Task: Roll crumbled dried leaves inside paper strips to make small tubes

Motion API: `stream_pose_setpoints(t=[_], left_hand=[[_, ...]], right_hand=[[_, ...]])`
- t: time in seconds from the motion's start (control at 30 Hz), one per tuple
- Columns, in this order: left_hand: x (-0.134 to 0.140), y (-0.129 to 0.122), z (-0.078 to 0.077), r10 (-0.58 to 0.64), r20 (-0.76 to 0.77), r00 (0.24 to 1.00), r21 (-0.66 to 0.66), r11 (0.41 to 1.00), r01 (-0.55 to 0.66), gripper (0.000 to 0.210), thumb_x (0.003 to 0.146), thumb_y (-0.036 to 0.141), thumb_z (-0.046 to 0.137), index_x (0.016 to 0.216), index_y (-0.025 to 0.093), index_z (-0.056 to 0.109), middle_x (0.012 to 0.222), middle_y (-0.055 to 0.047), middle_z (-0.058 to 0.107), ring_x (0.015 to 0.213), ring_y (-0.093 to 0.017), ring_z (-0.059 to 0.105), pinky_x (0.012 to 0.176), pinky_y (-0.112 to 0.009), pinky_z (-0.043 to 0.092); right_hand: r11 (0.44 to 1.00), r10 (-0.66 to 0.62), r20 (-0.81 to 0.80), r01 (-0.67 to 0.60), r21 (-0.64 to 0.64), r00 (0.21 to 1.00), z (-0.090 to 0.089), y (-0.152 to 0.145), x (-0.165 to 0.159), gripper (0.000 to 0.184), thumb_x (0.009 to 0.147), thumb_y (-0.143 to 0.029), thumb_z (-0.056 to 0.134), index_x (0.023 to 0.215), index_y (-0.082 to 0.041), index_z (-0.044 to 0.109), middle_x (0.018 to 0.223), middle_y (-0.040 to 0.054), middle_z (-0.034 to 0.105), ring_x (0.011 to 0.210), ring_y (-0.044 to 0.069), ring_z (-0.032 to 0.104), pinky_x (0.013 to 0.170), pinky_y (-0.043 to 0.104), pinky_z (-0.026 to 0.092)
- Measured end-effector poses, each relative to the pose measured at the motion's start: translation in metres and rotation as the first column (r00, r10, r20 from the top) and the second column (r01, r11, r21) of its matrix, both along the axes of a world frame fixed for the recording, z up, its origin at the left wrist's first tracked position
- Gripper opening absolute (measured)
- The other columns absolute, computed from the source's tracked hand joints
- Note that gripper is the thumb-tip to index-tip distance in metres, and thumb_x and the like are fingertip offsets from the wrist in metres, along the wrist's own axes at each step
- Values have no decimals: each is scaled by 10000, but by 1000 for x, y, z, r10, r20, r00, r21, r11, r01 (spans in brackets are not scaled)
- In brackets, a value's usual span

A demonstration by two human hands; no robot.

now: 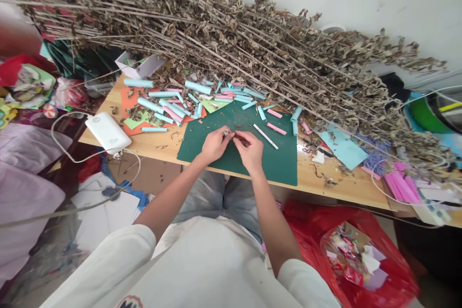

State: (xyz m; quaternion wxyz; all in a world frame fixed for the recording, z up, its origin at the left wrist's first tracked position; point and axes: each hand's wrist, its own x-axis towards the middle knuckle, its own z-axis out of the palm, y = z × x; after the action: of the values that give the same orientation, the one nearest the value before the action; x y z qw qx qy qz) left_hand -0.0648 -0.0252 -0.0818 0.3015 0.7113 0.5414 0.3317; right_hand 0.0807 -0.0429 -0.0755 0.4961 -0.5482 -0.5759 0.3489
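Over the dark green cutting mat (202,142), my left hand (214,145) and my right hand (250,150) meet with fingertips almost touching. Both are closed in a pinch. A small greyish-brown bit shows at the left fingertips, too small to name. Whatever the right fingers pinch is mostly hidden. Just right of my right hand, a thin white stick (266,136) lies slanted on the mat. Two short pink paper rolls (276,129) lie beyond it. Behind my hands are many light-blue paper rolls (198,87), heaped with pink ones.
Long dried leafy stalks (231,29) stretch across the back of the wooden table (169,147). A white power bank (108,132) with a cable sits at the left edge. Light-blue paper (342,147) lies at right. A red rubbish bag (306,231) stands below, on the right.
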Motion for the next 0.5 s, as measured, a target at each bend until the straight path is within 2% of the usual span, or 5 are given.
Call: stream_pose_setpoints(t=[0.07,0.2,0.3,0.5], left_hand=[[0,0,0,1,2,1000,5,1000,-1,302,985,400,419,828,193,573,776,-15,645,709,-163,584,658,-262,391],[-1,0,1,-14,4,1000,21,1000,14,318,986,407,409,810,192,563,753,-12,629,695,-160,573,654,-261,389],[-1,-1,1,-40,-10,999,28,999,41,281,988,376,404,857,194,572,813,-22,655,735,-165,590,680,-263,406],[0,-1,0,-64,-45,997,47,997,66,253,992,357,395,901,200,572,865,-30,668,774,-178,608,700,-273,420]], right_hand=[[998,22,68,-25,51,997,1,-2,-3,204,817,-272,631,979,-208,737,954,58,718,781,164,671,730,302,567],[995,-29,149,14,100,988,2,-3,-5,166,838,-248,596,895,-211,747,881,48,724,748,159,662,718,295,557],[996,-41,125,30,85,991,-1,-3,-3,157,831,-261,603,870,-203,743,854,46,722,728,160,661,691,288,554],[991,-135,-15,135,-22,991,-9,-5,-9,166,798,-288,632,851,-172,739,813,56,732,700,177,677,688,302,565]])
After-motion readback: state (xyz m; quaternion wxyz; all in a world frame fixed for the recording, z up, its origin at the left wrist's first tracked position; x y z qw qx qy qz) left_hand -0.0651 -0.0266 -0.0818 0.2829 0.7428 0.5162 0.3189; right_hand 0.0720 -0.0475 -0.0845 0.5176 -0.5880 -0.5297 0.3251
